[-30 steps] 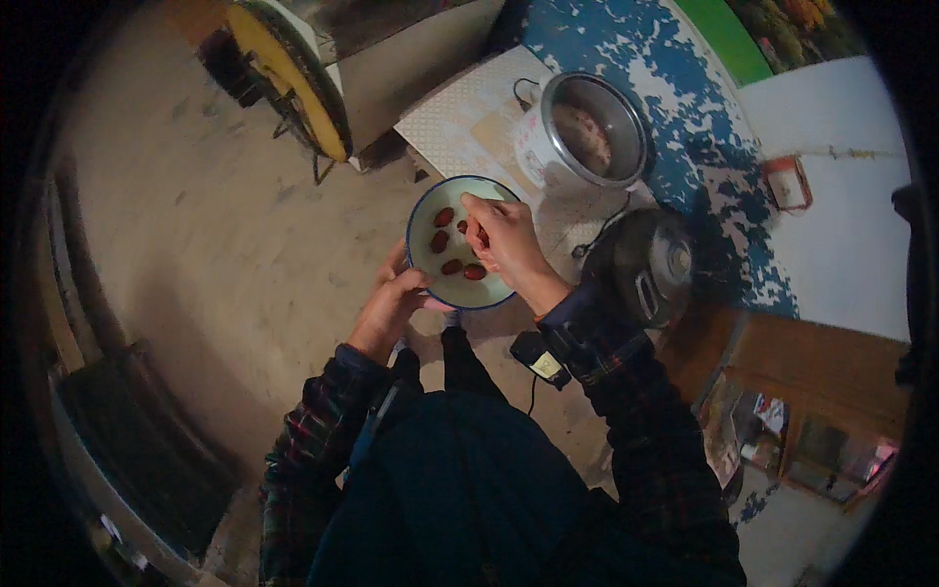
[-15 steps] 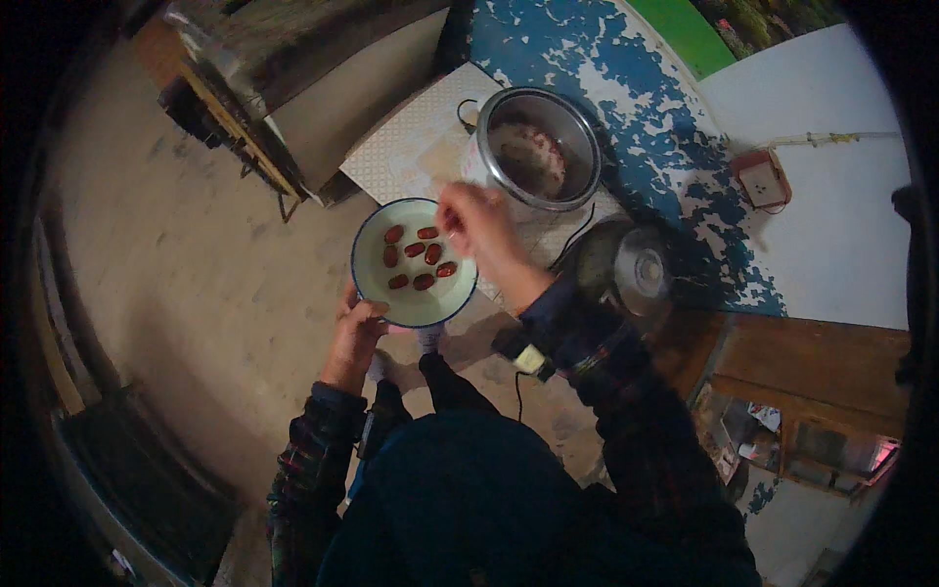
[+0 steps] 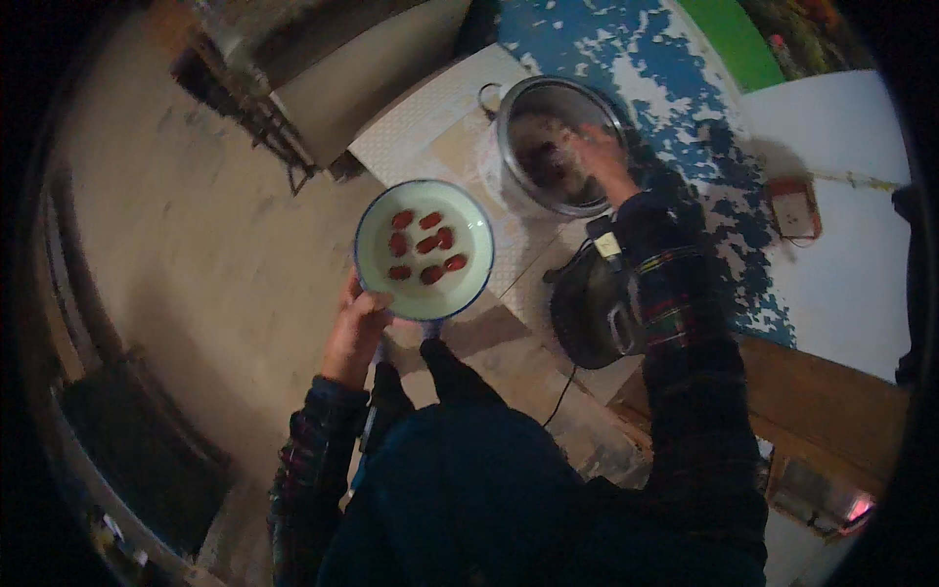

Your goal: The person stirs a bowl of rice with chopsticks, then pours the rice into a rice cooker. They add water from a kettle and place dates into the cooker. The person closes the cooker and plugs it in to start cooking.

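Note:
My left hand [image 3: 357, 328] grips the near-left edge of a pale enamel bowl [image 3: 416, 303] with a dark blue rim, its thumb over the side. Several red dates [image 3: 427, 245] lie spread in the bowl, in what looks like water. Over to the right, my right hand [image 3: 602, 157] reaches into a metal pot [image 3: 562, 91], whose contents [image 3: 536, 137] look pale and grainy with dark red pieces. Blur and dim light keep me from making out its fingers or anything between them. The pot stands beyond the bowl and to its right.
Under the pot is a light patterned tabletop [image 3: 416, 137] against a peeling blue wall [image 3: 685, 147]. A dark rounded object [image 3: 577, 313] with a silvery part sits below my right forearm, a cord near it. Wooden furniture [image 3: 831, 391] stands at the right.
My right hand has moved from above the bowl's right edge up and right into the pot. The left hand still holds the bowl with the dates; the view has shifted slightly.

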Motion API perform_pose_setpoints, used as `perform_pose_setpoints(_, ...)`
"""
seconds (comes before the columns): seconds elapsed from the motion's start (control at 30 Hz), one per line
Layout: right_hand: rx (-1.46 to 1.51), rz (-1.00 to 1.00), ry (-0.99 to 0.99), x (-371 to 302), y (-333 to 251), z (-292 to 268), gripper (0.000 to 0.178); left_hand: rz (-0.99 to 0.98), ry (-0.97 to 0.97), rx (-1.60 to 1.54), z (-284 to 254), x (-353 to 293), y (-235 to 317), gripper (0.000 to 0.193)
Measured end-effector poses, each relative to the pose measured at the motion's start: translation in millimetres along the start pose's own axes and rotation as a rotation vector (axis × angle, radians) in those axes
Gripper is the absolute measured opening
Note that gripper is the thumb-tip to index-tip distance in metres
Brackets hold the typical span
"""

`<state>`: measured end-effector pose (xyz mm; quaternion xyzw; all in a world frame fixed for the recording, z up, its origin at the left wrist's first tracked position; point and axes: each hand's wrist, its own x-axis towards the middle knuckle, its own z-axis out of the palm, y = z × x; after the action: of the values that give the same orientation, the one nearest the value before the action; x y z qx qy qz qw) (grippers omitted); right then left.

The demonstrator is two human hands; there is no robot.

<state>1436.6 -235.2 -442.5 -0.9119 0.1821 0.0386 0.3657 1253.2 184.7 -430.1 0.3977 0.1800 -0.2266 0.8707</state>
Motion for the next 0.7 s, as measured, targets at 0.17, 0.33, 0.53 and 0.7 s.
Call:
perform_pose_setpoints(0.17,-0.005,-0.235,0.120,-31.7,-46.3,0.7,0.027,0.022,-0.028,0.006,1.2,-2.0,4.8,0.067)
perform_pose_setpoints(0.33,-0.006,-0.891,-0.088,-140.9,-121.7,37.3,0.034,-0.015,-0.015,0.050,3.0,-4.2,11.1,0.066)
perform_pose_setpoints(0.53,-0.281,-1.094,-0.311,-188.1,-162.5,100.8,0.051,-0.008,-0.032,0.013,-0.1,-16.5,15.7,0.066)
perform_pose_setpoints(0.7,-0.287,-1.031,-0.408,-202.8,-156.5,114.6,0.045,-0.004,-0.031,0.063,-3.6,-24.6,21.5,0.065)
